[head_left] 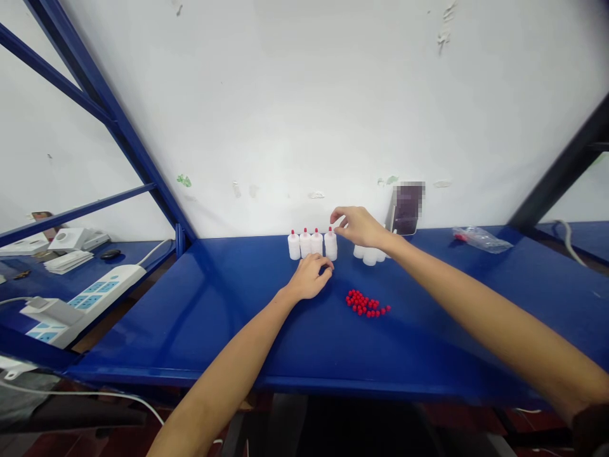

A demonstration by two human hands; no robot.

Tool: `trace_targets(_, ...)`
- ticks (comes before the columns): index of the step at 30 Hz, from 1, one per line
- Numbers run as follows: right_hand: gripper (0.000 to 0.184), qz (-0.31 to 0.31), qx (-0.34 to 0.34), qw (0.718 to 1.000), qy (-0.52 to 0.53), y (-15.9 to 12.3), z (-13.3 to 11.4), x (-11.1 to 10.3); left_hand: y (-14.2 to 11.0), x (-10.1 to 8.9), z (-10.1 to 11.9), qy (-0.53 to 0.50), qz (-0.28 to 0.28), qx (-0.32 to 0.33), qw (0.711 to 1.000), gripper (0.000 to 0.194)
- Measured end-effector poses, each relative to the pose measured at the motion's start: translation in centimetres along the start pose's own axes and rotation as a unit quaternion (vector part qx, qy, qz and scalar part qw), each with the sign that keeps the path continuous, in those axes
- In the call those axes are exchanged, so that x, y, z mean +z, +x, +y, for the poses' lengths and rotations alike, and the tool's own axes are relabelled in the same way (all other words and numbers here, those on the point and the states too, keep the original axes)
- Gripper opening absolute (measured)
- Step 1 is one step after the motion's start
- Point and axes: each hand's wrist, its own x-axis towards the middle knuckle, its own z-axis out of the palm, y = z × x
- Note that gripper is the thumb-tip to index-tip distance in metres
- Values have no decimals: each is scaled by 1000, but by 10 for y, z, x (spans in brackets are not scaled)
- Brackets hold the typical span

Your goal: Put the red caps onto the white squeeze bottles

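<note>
Several small white squeeze bottles (305,244) with pointed red caps stand upright in a row near the wall. My right hand (359,225) reaches in from the right, thumb and fingers apart, next to the red tip of the rightmost bottle (330,246). I cannot tell whether it touches that tip. In front of the row lies my left hand (311,277), its fingers loosely bent and apart, holding nothing visible. A loose pile of small red caps (364,303) is on the blue table (228,298). Further white bottles (370,257) are partly hidden behind my right hand and forearm.
Against the wall leans a phone-like device (406,209). A clear plastic bag (488,240) with something red inside lies at the right. On the left are a blue metal frame (137,152), a white power strip (102,295), white boxes (69,239) and a black mouse (110,254).
</note>
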Motion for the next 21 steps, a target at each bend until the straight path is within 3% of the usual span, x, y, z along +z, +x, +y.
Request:
trace_targets(4,13,-3,-18,1000,0,-31,-4,-24,-1,-1,1,-13,5,43,999,26)
trace_targets(6,11,-50,-18,999,1,-56,-1,-30,-2,-1,4,-28,6,58,998,25)
trace_targets(11,7,-142,1,990,-4,-121,25,-22,9,7,27,-98,16,17,995,26)
trace_targets(14,5,-172,41,984,24,-142,38,-17,27,14,48,-100,2,-14,995,35)
trace_targets(18,10,-156,56,985,49,-150,43,-15,61,22,67,-58,27,-30,998,48)
trace_targets(21,16,-110,56,991,48,-151,44,-14,82,28,71,-14,37,-49,998,46)
